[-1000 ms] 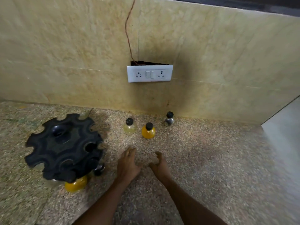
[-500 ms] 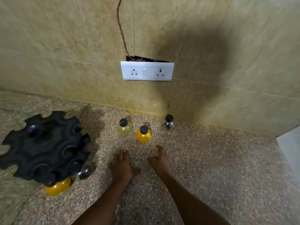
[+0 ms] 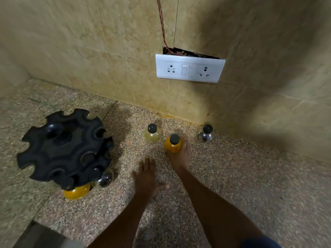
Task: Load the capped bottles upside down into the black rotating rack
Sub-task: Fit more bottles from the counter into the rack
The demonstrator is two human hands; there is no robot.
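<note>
The black rack (image 3: 66, 147) looks like moulded plastic with a dull sheen, the bottles (image 3: 152, 135) are clear glossy plastic or glass with matt black caps (image 3: 152, 128), the bench (image 3: 232, 176) is speckled polished stone, and the socket plate (image 3: 189, 70) is smooth white plastic.

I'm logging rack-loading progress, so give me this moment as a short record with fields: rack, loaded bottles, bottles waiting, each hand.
rack: black rotating rack on the speckled counter, left of the hands
loaded bottles: orange bottle and clear bottle hanging at its near edge
bottles waiting: pale yellow bottle, orange capped bottle, clear capped bottle, all upright near the wall
right hand: grips the orange capped bottle
left hand: open, fingers straight, holding nothing
</note>
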